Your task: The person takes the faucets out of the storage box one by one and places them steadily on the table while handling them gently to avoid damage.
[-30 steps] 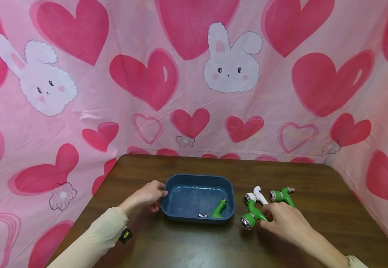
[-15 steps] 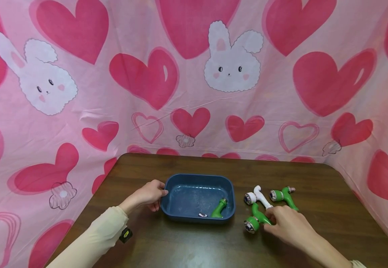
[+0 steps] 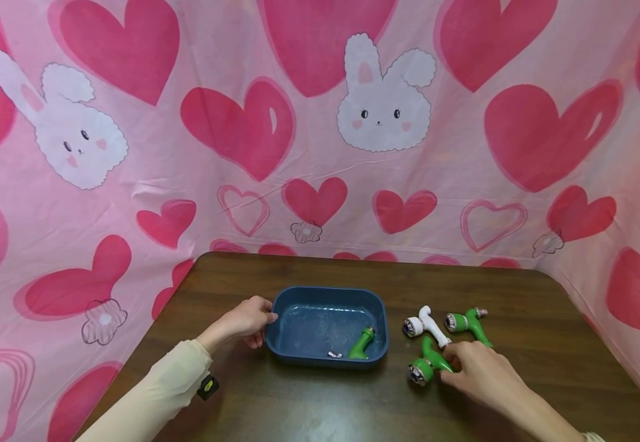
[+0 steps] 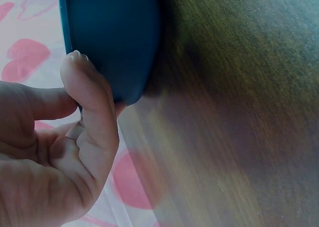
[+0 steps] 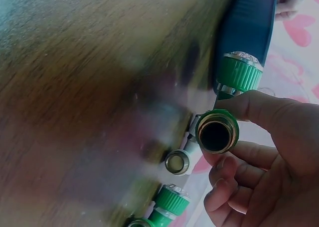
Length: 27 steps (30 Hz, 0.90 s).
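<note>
My left hand (image 3: 248, 319) pinches the left rim of a blue plastic basin (image 3: 328, 363) on the table; the left wrist view shows thumb and bent finger at its wall (image 4: 114, 37). Between the thumb and fingers of my right hand (image 3: 488, 371) is a green plastic tap (image 3: 422, 371), its round knob turned toward the basin. Its open threaded end (image 5: 218, 132) faces the right wrist camera. A white tap (image 3: 426, 325) lies just behind it, and another green tap (image 3: 473, 325) lies farther right, partly covered by my right hand.
Inside the basin, at its front right, are a green tap-like piece (image 3: 361, 345) and a small shiny piece (image 3: 334, 354). The brown wooden table (image 3: 276, 405) ends at a pink heart-and-rabbit curtain (image 3: 309, 147) behind and at the sides.
The held green tap has moved a little right and toward me, away from the white tap, which now shows more fully. My left hand and the basin have stayed put.
</note>
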Tool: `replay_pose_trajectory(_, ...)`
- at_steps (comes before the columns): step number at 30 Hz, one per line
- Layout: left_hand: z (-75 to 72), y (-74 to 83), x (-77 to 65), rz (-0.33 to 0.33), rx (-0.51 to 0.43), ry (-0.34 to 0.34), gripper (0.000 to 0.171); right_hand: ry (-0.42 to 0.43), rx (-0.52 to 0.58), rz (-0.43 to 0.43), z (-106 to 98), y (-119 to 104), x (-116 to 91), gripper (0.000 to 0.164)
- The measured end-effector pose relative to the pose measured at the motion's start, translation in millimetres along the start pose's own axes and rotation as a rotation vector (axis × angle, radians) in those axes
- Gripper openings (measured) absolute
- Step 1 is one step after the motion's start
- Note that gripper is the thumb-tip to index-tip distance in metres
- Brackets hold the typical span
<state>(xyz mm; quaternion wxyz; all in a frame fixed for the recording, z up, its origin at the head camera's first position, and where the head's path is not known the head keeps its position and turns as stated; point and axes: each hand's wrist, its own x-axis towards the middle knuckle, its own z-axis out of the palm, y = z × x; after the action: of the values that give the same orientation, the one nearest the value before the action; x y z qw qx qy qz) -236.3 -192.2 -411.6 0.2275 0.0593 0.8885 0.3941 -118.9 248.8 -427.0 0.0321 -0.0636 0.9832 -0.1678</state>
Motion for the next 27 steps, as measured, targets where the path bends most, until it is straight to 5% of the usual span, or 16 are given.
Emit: replay_pose_trajectory(27, -1.0, -2.3, 3.3, 0.016, 0.014, -0.012, 0.02, -0.02, 0.005, 0.003, 7.7, 17.0, 2.5, 0.028)
